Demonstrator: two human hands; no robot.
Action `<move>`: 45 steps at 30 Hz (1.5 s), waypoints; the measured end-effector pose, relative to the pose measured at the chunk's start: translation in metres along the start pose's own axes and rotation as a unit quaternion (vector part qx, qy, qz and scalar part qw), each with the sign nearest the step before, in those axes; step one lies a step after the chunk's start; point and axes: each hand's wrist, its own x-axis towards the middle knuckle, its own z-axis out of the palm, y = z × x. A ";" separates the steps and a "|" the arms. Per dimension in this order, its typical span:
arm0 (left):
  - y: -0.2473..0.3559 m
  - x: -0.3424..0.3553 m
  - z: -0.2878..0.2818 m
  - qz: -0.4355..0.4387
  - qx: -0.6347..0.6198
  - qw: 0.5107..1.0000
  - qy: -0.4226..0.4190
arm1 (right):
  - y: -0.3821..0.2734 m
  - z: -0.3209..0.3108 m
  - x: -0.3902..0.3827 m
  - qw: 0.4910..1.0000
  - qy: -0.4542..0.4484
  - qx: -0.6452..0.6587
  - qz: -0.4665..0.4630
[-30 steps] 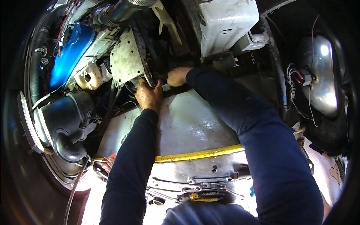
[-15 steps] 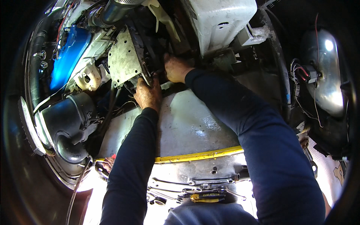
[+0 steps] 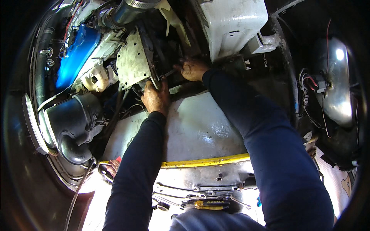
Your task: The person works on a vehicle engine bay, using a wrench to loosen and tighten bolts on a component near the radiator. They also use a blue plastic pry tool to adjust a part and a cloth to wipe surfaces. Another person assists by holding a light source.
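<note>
My left hand is closed at the lower corner of a pale metal plate with bolt holes. Its fingertips go in behind the plate's edge, and what they grip is hidden. To the right, my right hand has its fingers curled round the end of a slim grey metal bar, like a tool handle. The bar points toward the plate and the left fingertips; its far end is lost in the dark. Beyond the hands, a pale fan blade hangs in the engine bay.
Below my forearms lies a grey sheet panel with a yellow edge strip. Several wrenches and a yellow-black hand tool rest nearer me. A blue cover and black air housing stand left, a white metal box right.
My right hand has shifted slightly right, away from the left hand, and the slim metal bar now shows between them. The left hand stays at the plate's corner. The view has shifted slightly.
</note>
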 end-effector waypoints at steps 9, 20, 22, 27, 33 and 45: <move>-0.001 -0.001 -0.002 0.020 -0.006 1.000 0.013 | -0.019 -0.009 -0.022 0.994 -0.083 0.068 0.027; -0.011 0.002 0.007 0.023 -0.004 1.000 0.001 | -0.015 0.005 -0.015 0.987 -0.125 0.095 0.044; -0.008 0.002 0.003 0.000 0.024 1.000 -0.011 | -0.015 0.008 -0.013 0.984 -0.175 0.004 -0.029; 0.001 0.002 -0.042 0.062 0.110 0.985 -0.114 | -0.024 0.011 -0.025 0.989 -0.129 0.047 0.056; -0.057 -0.070 -0.180 0.186 -0.022 0.981 -0.057 | -0.023 0.005 -0.023 0.977 -0.193 0.008 0.091; -0.144 -0.190 -0.187 0.187 -0.068 0.973 0.114 | -0.035 -0.002 -0.026 0.980 -0.142 0.009 0.136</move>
